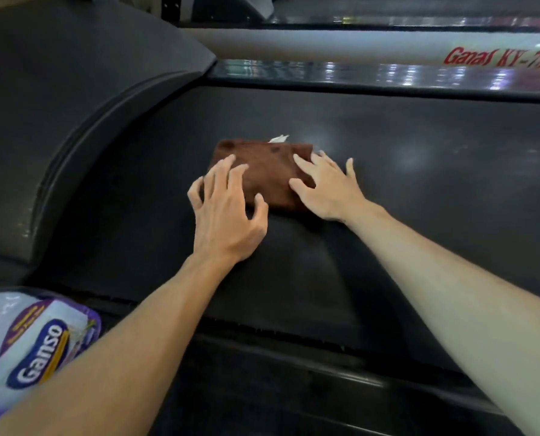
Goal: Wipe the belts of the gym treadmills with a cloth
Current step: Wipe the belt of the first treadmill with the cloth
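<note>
A folded brown cloth (264, 173) is laid flat mid-width on the treadmill belt (419, 190), near the motor cover (73, 99). It is pressed down from both sides: the left hand (227, 212), fingers spread and slightly bent, on its near-left edge; the right hand (328, 187), fingers splayed flat, on its right edge. This two-handed hold is judged to keep the fold together during strokes. A white tag (278, 139) protrudes at the cloth's far edge.

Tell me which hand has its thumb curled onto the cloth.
The left hand: its thumb hooks onto the brown cloth's near edge. The right hand lies flat, fingers spread.
</note>
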Available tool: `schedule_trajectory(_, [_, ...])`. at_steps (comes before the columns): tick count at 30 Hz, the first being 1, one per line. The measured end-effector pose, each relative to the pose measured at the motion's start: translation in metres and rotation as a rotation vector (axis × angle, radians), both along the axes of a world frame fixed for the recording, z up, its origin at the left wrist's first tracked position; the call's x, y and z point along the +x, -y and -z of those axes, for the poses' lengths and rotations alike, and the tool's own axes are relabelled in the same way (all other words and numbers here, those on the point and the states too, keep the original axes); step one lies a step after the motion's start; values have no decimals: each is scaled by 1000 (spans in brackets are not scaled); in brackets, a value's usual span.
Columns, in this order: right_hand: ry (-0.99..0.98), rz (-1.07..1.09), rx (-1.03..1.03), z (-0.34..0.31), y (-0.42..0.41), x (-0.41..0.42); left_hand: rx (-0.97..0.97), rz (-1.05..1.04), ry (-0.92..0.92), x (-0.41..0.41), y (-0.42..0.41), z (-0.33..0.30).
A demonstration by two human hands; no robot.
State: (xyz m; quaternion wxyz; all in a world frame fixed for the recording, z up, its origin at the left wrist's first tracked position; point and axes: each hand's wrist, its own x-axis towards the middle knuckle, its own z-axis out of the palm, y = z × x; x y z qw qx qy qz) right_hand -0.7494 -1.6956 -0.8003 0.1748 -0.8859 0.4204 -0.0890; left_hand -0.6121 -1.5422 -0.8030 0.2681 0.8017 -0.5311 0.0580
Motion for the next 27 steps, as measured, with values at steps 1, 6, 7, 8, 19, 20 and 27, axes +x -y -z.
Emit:
schedule_trajectory(1, [14, -31, 9, 0, -1, 0, 32, 21, 28, 3, 4, -3])
schedule_trajectory(6, [13, -59, 5, 1, 19, -17, 211, 84, 44, 13, 36, -12])
schedule_trajectory(7, [10, -15, -19, 3, 26, -21, 239, 109, 42, 14, 44, -14])
schedule_trajectory(8, [0, 40, -41, 6, 31, -24, 283, 132, 30, 15, 53, -15])
schedule_trajectory(19, [-70, 170, -81, 20, 34, -23, 540, 165, 62, 35, 118, -4])
schedule_trajectory(20, [-73, 174, -86, 21, 35, -23, 530, 160, 59, 36, 127, -4])
schedule_trajectory(27, [-105, 167, -94, 20, 38, -21, 496, 146, 68, 58, 179, -4])
